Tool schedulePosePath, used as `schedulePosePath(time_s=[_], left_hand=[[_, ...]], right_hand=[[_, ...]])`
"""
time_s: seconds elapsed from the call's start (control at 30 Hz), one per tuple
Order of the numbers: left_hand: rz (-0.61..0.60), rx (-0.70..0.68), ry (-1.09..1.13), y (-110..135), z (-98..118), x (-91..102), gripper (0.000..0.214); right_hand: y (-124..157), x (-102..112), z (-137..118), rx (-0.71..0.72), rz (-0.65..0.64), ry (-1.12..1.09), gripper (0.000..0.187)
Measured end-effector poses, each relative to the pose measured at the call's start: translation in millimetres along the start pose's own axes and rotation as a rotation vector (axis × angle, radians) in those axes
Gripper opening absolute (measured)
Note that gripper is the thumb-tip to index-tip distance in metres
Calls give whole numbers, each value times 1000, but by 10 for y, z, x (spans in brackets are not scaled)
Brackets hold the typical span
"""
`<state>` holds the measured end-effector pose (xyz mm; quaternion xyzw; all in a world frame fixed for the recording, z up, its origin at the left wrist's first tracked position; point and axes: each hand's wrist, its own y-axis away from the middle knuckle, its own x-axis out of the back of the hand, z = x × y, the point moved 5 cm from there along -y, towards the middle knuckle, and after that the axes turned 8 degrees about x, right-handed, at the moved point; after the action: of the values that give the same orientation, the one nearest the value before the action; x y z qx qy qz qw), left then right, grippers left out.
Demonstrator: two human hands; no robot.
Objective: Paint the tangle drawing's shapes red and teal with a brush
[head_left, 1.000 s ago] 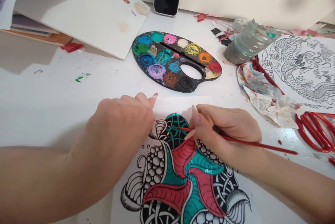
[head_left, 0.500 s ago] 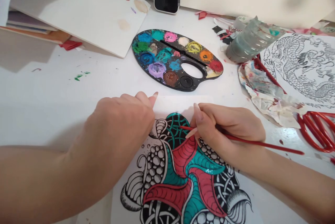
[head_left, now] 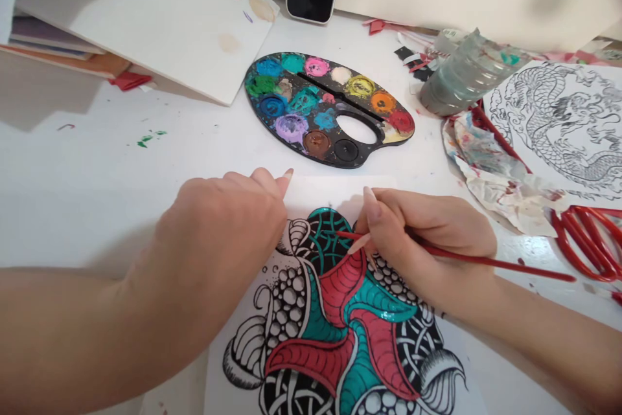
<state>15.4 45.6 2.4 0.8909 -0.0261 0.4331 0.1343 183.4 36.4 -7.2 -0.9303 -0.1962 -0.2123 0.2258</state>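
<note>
A sheet of paper (head_left: 335, 363) lies under my hands, bearing a black-and-white patterned drawing with glossy red and teal painted shapes. My right hand (head_left: 427, 240) is shut on a thin red-handled paintbrush (head_left: 486, 261), and its tip sits on the teal-and-black area near the top of the drawing. The brush tip is partly hidden by my fingers. My left hand (head_left: 228, 221) rests on the sheet's upper left part, fingers together, holding nothing.
Beyond the sheet lies a black oval palette (head_left: 325, 107) of several paint colours. To the right are a ribbed plastic bottle (head_left: 469, 75), crumpled stained paper (head_left: 490, 175), a dragon drawing (head_left: 558, 120) and a red plastic object (head_left: 587, 243). A paint-smeared white board (head_left: 146, 13) overlies books at upper left.
My right hand has shifted slightly right, and the brush handle's end has swung right with it. My left hand stays on the sheet, and the view has tilted slightly.
</note>
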Motion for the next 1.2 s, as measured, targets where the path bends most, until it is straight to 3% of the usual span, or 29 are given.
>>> schedulePosePath(time_s=[0.27,0.43,0.6,0.7,0.9,1.03,1.2], left_hand=[[223,46,113,48,-30,-44,58],[57,46,117,24,-45,-66,54],[191,67,183,88,-37,-99,54],[196,62,198,84,-24,-112,53],[-11,92,160,8,-53,-23,51],[-81,27,62,12,-21,-20,46],[-44,2,3,5,14,-20,50]], right_hand=[[18,-1,5,-22,-13,27,51],[33,-18,32,1,34,-12,53],[32,-17,31,-2,20,0,53],[62,17,46,1,69,15,60],[64,28,83,-13,204,-77,71],[-7,-16,46,23,143,-179,66],[-26,-3,22,18,87,-153,59]])
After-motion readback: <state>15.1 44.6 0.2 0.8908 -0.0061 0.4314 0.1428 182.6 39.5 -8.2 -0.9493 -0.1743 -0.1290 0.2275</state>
